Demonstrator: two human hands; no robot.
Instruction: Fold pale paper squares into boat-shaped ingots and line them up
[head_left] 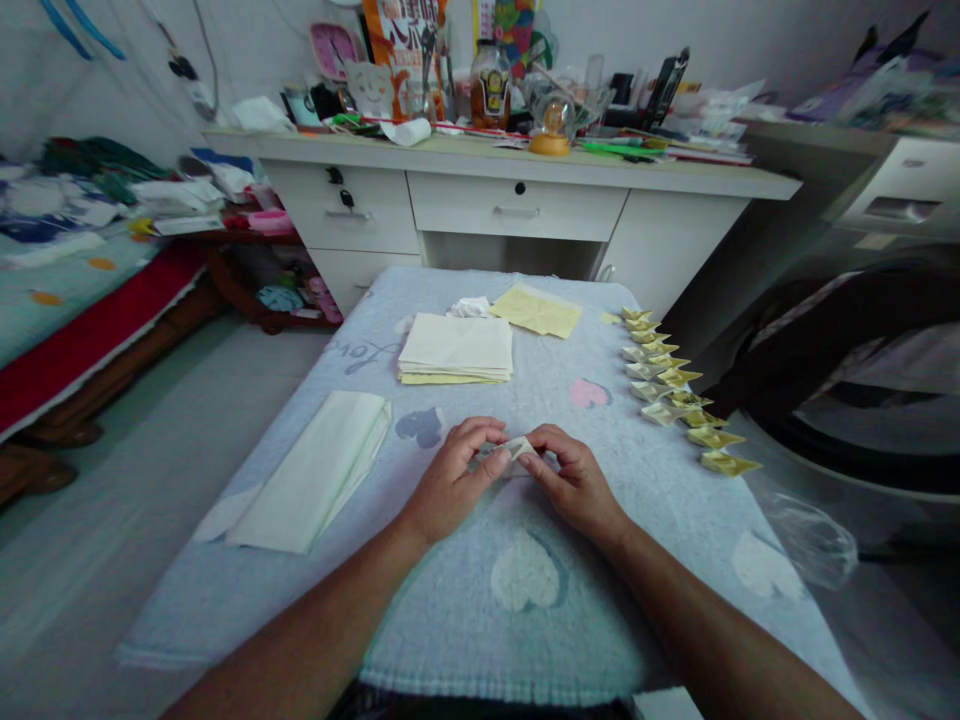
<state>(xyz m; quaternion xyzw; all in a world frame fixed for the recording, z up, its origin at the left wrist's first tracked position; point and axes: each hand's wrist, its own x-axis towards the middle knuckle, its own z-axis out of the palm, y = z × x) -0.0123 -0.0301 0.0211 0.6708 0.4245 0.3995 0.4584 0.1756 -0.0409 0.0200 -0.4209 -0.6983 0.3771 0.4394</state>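
Observation:
Between my two hands is a small piece of folded white paper (516,449), partly covered by my fingers. My left hand (459,472) pinches its left side, thumb in front. On the other side, my right hand (571,476) grips it between thumb and fingers. Beyond my hands lies a stack of cream paper sheets (456,345), with yellow sheets (538,310) behind it to the right. A long folded pale paper bundle (311,475) rests to the left. Along the right edge stand several folded paper boats (664,383), yellow and white.
A blue heart-patterned cloth (450,620) covers the table. Crumpled white paper (471,307) sits behind the stack. Farther back is a cluttered white desk (517,205) with a jar (490,85). A washing machine (862,380) stands at right, a bed (82,290) at left.

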